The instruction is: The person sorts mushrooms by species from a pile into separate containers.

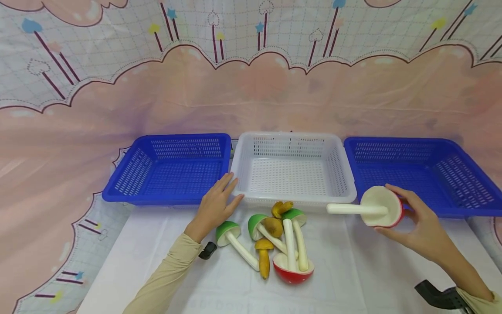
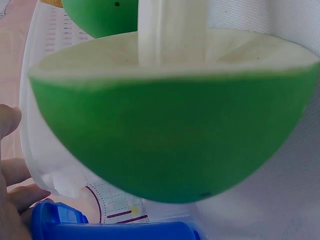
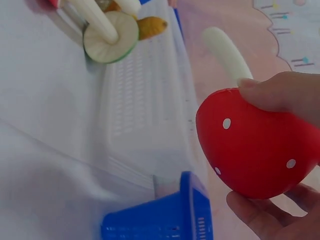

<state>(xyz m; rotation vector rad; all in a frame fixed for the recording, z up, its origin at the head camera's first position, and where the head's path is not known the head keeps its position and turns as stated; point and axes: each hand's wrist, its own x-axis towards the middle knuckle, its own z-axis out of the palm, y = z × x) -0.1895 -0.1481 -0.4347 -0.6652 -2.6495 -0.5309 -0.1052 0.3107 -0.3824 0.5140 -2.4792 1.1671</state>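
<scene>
My right hand (image 1: pixel 417 226) grips a red-capped toy mushroom (image 1: pixel 379 207) by its cap, thumb on one side and fingers on the other. Its pale stem points left, in front of the right blue basket's near edge. White dots mark the red cap (image 3: pixel 257 145) in the right wrist view. My left hand (image 1: pixel 215 205), fingers extended, lies at the near left corner of the white basket (image 1: pixel 294 198). Just below that hand is a green-capped toy mushroom (image 1: pixel 235 244), whose cap (image 2: pixel 175 135) fills much of the left wrist view.
A pile beside it holds another red-capped mushroom (image 1: pixel 294 277), two green-capped ones and several brown ones, including a small upright-looking brown mushroom (image 1: pixel 264 257). Blue baskets stand left (image 1: pixel 157 202) and right (image 1: pixel 451 213) of the white one. A patterned cloth (image 1: pixel 251 96) hangs behind.
</scene>
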